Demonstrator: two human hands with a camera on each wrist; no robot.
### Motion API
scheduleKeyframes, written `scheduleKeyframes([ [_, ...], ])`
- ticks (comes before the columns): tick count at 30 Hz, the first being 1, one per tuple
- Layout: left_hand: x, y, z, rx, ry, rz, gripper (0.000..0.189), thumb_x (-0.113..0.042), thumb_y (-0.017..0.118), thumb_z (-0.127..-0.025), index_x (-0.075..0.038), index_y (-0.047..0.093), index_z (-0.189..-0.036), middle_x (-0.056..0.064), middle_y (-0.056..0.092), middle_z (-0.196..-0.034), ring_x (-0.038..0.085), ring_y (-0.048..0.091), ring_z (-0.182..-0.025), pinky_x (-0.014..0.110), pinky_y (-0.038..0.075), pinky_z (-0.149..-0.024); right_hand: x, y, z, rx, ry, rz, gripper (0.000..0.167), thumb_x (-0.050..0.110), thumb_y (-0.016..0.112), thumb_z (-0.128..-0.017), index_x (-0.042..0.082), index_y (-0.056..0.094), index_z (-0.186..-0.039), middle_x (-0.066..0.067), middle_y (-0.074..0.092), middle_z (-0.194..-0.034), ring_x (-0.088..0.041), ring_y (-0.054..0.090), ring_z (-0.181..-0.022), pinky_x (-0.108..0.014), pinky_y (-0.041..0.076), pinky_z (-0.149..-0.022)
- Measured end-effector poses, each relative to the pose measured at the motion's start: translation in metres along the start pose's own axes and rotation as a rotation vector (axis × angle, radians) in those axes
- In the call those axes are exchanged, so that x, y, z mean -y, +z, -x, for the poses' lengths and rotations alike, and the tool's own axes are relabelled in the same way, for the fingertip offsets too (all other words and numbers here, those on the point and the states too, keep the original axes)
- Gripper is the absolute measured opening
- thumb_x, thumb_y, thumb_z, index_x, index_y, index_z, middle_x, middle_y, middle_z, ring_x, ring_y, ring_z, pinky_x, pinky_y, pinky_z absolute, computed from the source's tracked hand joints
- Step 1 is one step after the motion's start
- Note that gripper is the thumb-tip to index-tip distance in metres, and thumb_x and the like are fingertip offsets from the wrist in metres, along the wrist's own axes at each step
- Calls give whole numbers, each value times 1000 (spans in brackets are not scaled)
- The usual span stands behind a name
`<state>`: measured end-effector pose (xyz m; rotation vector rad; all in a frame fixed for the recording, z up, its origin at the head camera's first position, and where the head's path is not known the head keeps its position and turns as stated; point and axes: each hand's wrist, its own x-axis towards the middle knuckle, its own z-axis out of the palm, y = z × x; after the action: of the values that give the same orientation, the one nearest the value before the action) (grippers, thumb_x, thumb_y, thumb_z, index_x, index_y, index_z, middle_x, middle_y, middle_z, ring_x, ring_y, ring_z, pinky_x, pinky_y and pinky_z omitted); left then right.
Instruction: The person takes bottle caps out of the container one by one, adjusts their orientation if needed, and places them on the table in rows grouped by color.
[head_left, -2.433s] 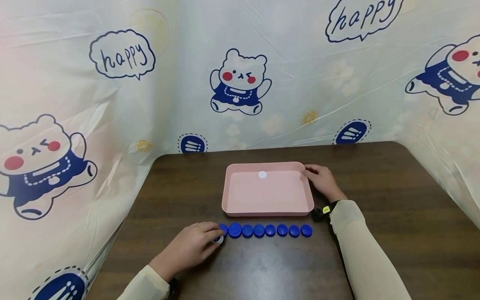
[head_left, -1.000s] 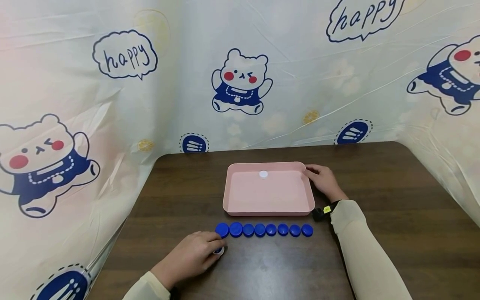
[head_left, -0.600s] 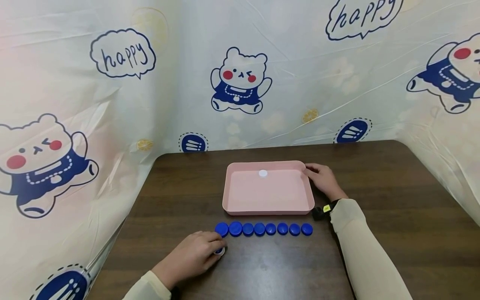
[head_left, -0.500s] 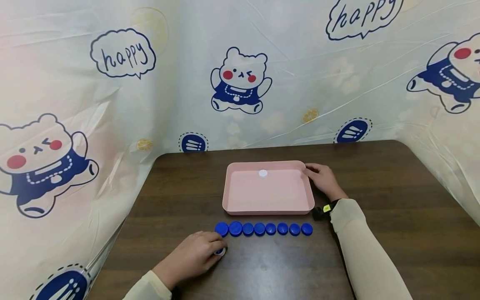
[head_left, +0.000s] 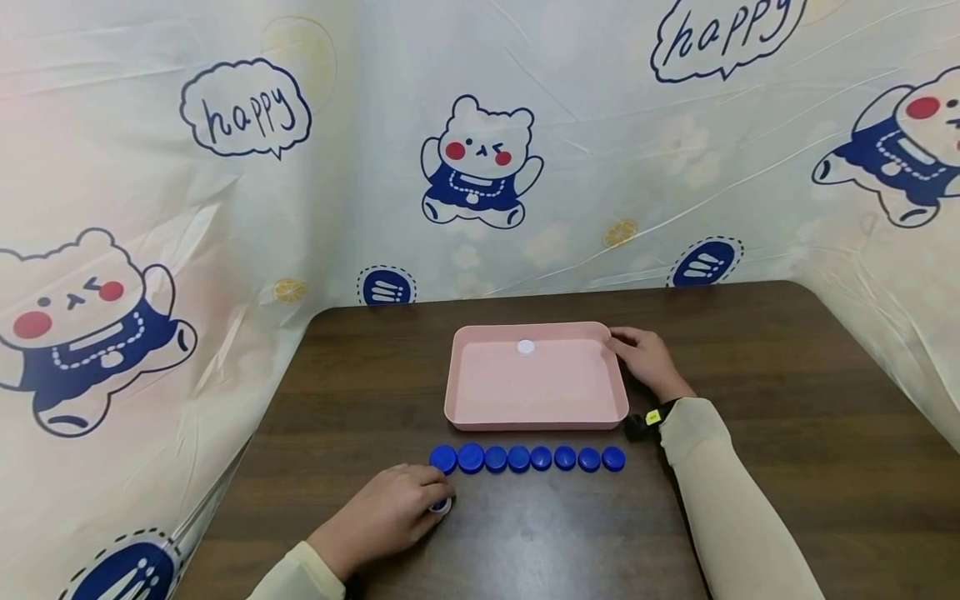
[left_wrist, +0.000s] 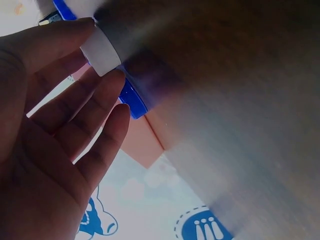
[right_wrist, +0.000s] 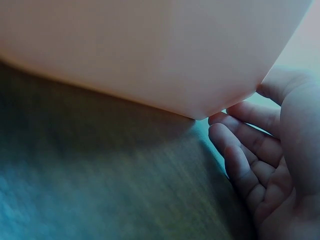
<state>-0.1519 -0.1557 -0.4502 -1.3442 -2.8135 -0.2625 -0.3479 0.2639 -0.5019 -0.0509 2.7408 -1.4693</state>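
Note:
Just in front of the left end of a row of blue bottle caps (head_left: 518, 458), my left hand (head_left: 386, 512) pinches a white-sided bottle cap (left_wrist: 101, 52) between thumb and fingers. In the head view that cap shows a white rim and some dark blue, mostly covered by the fingers. My right hand (head_left: 647, 360) holds the far right corner of a pink tray (head_left: 537, 423). In the right wrist view the thumb lies at the tray's rim, with fingertips against its outer side. One white cap (head_left: 526, 347) lies inside the tray, near its far wall.
The dark wooden table (head_left: 570, 533) ends at a patterned curtain (head_left: 585, 167) hanging behind and on both sides. A black wrist device with a yellow label (head_left: 652, 417) sits beside the tray's near right corner.
My left hand, with the cap, has drawn slightly back toward me from the row's left end, uncovering the leftmost blue cap. For the last half second it has stayed nearly still, like the right hand.

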Motion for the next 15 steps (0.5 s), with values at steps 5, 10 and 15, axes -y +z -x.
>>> scheduleKeyframes([
  [5, -1, -1, 0, 5, -8, -1, 16, -21, 72, -88, -14, 73, -103, -8, 63, -96, 8, 61, -87, 33, 52, -77, 0, 0, 0, -2, -3, -3, 56, 46, 58, -95, 5, 59, -133, -20, 55, -134, -39, 46, -126, -56, 33, -104],
  [10, -1, -1, 0, 8, -10, 5, 16, -20, 73, -88, -14, 73, -102, -8, 63, -96, 7, 61, -87, 34, 52, -78, 1, -1, 1, 5, 7, -11, 57, 46, 58, -95, 6, 58, -134, -20, 54, -135, -39, 45, -127, -56, 32, -104],
  [15, -1, -2, 0, 17, -13, 10, 16, -20, 73, -88, -14, 73, -103, -8, 63, -95, 7, 61, -86, 33, 52, -78, 1, -1, 2, 10, 10, -20, 58, 47, 58, -95, 5, 57, -135, -20, 53, -136, -39, 44, -128, -56, 31, -105],
])
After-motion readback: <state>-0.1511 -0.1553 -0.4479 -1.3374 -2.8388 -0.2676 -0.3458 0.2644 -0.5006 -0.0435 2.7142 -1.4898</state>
